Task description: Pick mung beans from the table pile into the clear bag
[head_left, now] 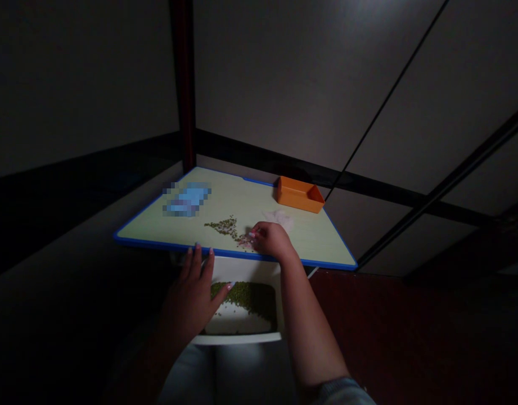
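Note:
My right hand is low over the pale tabletop, its fingers bent together near the front edge. Whatever may be between the fingertips is too small to make out. Next to them lie some pinkish bits mixed with green grains that look like mung beans. My left hand has its fingers spread, with the tips at the table's blue front edge and the thumb over a white drawer or bin. More green beans are heaped inside that container.
An orange open box stands at the table's back right corner. A whitish, see-through heap lies behind my right hand. At the left is a blurred-out blue item. Panelled walls rise close behind the table.

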Demonstrator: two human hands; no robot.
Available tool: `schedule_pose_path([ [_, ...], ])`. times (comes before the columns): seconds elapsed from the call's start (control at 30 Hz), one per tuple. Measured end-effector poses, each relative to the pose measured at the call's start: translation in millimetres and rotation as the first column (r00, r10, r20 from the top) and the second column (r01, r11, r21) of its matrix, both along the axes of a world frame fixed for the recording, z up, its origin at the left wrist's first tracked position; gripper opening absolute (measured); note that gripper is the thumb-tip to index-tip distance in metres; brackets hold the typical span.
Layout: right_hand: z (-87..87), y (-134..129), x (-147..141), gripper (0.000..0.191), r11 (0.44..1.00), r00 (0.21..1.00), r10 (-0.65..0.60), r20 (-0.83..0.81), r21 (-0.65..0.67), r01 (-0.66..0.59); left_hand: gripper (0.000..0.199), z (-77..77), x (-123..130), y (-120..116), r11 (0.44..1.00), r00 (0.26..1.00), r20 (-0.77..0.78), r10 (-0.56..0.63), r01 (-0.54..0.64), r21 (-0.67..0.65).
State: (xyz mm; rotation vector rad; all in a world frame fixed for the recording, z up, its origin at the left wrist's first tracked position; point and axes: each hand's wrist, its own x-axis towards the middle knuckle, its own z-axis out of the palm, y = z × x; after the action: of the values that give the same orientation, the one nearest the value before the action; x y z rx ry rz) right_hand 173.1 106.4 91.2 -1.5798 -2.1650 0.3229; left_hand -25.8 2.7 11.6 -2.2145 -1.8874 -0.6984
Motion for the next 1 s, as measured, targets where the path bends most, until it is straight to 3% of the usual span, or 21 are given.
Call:
schedule_pose_path([
  [0.3, 1.7, -3.3, -8.1, 0.015, 0.999, 0.999, 0.05, 0.008, 0.008, -0.05, 0.078, -1.5, -0.8, 2.2, 1.0, 1.0, 0.003, -0.016, 0.016, 0.017],
  [0.67, -11.2, 7.1, 3.7, 0.013, 0.977, 0.946, 0.209, -0.247, 0.01, -0.213, 0.079, -2.2, -1.4, 1.5, 1.0, 1.0, 0.005, -0.015, 0.015, -0.009],
  [1.0, -5.5, 6.1, 18.7, 0.011, 1.0, 0.963, -0.022, -0.268, -0.017, 0.018, 0.078, 1.9, -0.6, 1.1, 1.0, 1.0, 0.024, -0.015, 0.015, -0.02],
])
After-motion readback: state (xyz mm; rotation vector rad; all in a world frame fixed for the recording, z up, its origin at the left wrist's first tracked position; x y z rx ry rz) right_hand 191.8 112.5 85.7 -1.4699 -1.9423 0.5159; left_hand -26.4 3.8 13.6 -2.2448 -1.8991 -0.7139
